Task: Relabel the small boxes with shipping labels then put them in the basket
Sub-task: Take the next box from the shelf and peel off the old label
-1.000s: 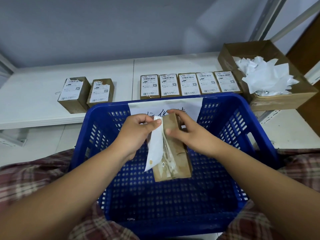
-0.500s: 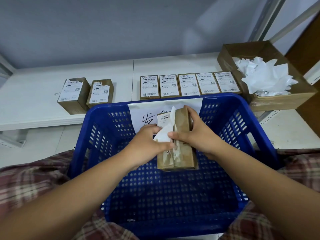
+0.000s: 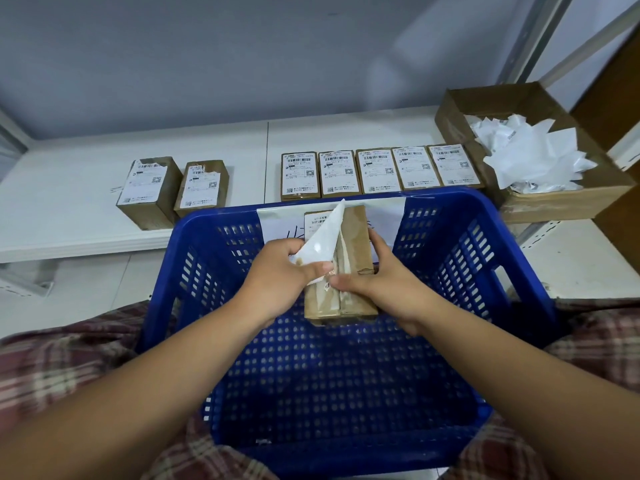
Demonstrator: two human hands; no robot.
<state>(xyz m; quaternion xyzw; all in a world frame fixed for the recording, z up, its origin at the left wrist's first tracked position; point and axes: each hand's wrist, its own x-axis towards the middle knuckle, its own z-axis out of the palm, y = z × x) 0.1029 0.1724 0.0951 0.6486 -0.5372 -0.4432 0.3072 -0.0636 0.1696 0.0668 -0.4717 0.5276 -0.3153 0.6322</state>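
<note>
**Label half lifted off a box held over the blue basket**

The left grip (image 3: 277, 271) is closed on a white label (image 3: 322, 240), pinching it between the thumb and curled fingers. The label's free corner stands up to a point, and its lower edge is stuck to the box near the thumb. The right grip (image 3: 381, 282) is closed on the small brown box (image 3: 353, 244). Its thumb lies across the top face beside the label and its fingers wrap the right side. The top face shows torn paper residue along its length.

The box is held lengthwise, away from the person, inside the outline of the blue basket (image 3: 502, 237) and toward its far wall. A white sheet with handwriting (image 3: 277, 220) is fixed to that wall, partly hidden by the box.

Beyond the basket, on the white bench (image 3: 69, 202), a row of five labelled boxes (image 3: 375, 171) lies side by side, touching. Well to the left stand two more boxes (image 3: 149, 188) (image 3: 204, 187) with torn label corners, just beside each other. To the right is an open cardboard carton (image 3: 561, 202) holding a heap of crumpled white paper scraps (image 3: 530, 157). Plaid cloth (image 3: 69, 358) shows under both forearms, on either side of the basket.
</note>
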